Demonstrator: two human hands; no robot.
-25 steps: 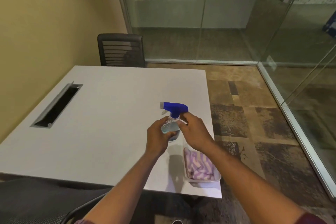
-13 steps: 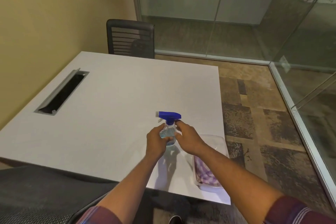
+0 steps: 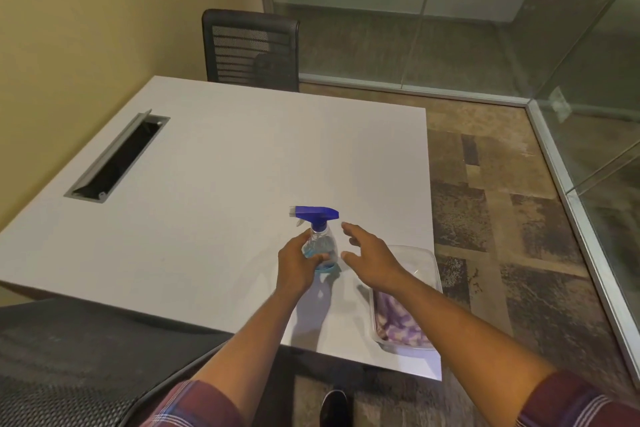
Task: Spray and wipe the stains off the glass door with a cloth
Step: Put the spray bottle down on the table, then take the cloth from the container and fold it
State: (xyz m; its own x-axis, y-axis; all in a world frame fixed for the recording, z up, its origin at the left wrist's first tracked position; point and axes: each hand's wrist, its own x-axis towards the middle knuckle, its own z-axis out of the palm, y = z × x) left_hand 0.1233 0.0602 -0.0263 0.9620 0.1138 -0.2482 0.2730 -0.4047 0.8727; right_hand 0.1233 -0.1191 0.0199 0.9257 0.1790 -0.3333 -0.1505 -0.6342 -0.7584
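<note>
A clear spray bottle [image 3: 323,243] with a blue trigger head and blue liquid stands on the white table [image 3: 214,191] near its front right part. My left hand [image 3: 298,263] is wrapped around the bottle's body. Just right of the bottle, my right hand [image 3: 370,255] hovers with fingers spread and touches nothing. A purple and white striped cloth [image 3: 398,326] lies in a clear plastic tray [image 3: 420,255] at the table's right front corner, partly hidden under my right forearm. Glass walls [image 3: 450,10] stand at the back and along the right side [image 3: 609,135].
A black mesh chair [image 3: 251,48] stands behind the table by the yellow wall. A cable slot [image 3: 117,156] is cut into the table's left part. Another dark chair [image 3: 69,364] is at the lower left. Patterned carpet [image 3: 485,218] lies between the table and the glass.
My right hand has let go of the spray bottle and opened beside it. My left hand keeps hold of the bottle. The view has tilted down slightly.
</note>
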